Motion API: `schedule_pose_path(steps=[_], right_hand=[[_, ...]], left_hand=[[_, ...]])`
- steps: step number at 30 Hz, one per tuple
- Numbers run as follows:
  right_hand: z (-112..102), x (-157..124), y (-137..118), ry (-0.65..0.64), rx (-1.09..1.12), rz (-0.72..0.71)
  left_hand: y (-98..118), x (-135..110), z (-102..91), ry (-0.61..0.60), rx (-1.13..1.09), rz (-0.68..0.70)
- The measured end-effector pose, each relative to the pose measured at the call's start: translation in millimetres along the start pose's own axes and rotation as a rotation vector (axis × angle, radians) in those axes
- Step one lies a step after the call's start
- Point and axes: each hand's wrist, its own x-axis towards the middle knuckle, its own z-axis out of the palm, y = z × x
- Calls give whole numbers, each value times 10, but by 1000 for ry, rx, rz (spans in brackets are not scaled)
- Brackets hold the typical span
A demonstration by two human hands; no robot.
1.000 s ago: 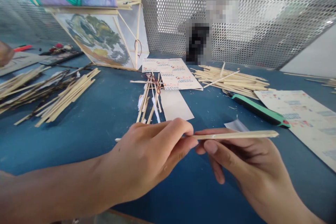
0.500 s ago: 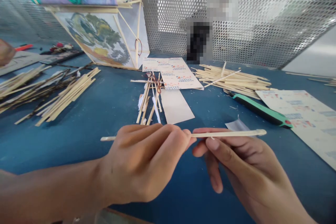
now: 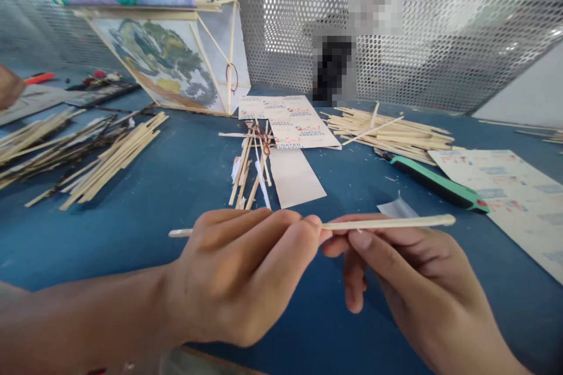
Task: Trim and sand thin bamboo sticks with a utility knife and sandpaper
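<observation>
A blue table [image 3: 167,187] carries stick piles at the left [image 3: 88,152] and the far right [image 3: 391,132], with a small tied bundle [image 3: 250,167] between them. A green knife [image 3: 435,184] lies near printed sheets [image 3: 288,120]. Painted kites [image 3: 162,64] lean against a perforated metal screen [image 3: 440,29].

My one head-worn camera looks forward and down, close over my hands, across the blue table [image 3: 167,187] toward a mesh wall [image 3: 440,23].
</observation>
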Motion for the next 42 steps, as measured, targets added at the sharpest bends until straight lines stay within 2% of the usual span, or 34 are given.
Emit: schedule_pose_path(steps=[3, 5, 14, 22, 24, 26, 29, 32, 37, 42], right_hand=[[-22, 3, 13, -32, 28, -16], [-29, 4, 16, -35, 29, -16], [20, 22, -21, 15, 5, 61], [34, -1, -37, 22, 48, 86], [27, -11, -43, 23, 37, 100], [19, -21, -50, 17, 15, 104], [12, -28, -55, 3, -8, 86], [14, -23, -44, 7, -7, 66], [10, -26, -15, 5, 20, 69], [0, -22, -10, 22, 50, 78]], left_hand=[[-8, 34, 10, 45, 170, 103], [-13, 40, 15, 55, 204, 73], [-17, -9, 14, 77, 258, 160], [-19, -60, 11, 93, 229, 176], [24, -41, -2, 74, 221, 152], [76, -11, -12, 65, 175, 68], [116, 69, -13, 43, 9, -80], [97, 153, -7, -1, -131, -151], [86, 102, -3, -6, -121, -152], [100, -47, 21, 39, 105, -25]])
